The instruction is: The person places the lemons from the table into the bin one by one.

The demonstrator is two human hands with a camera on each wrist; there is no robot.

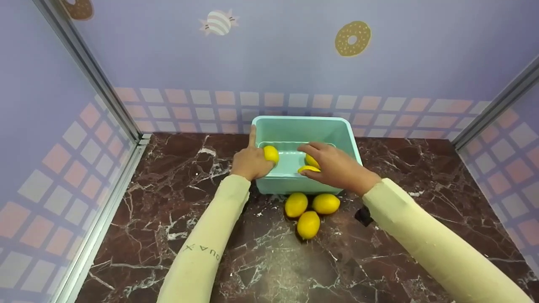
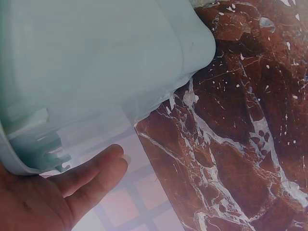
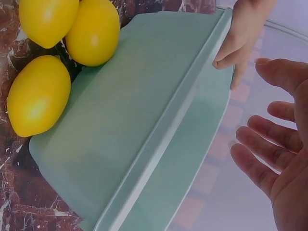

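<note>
A light green plastic bin [image 1: 301,185] stands on the marble surface near the back wall. My left hand [image 1: 252,163] grips its left rim, thumb inside and fingers along the outer wall, as the left wrist view also shows with the fingers [image 2: 96,175]. One lemon [image 1: 271,155] lies inside beside that thumb. Over the right half of the bin, my right hand [image 1: 337,168] is held with fingers spread and nothing in it; the right wrist view shows the bare palm [image 3: 293,192]. Beneath it, more lemons [image 1: 308,168] show in part, the rest hidden by the hand.
Three more lemons [image 1: 308,224] lie close together on the dark red marble tabletop [image 1: 269,269], just in front of the bin. A patterned back wall [image 1: 273,63] rises right behind the bin. Side panels with metal edge strips [image 1: 101,223] bound the left and right.
</note>
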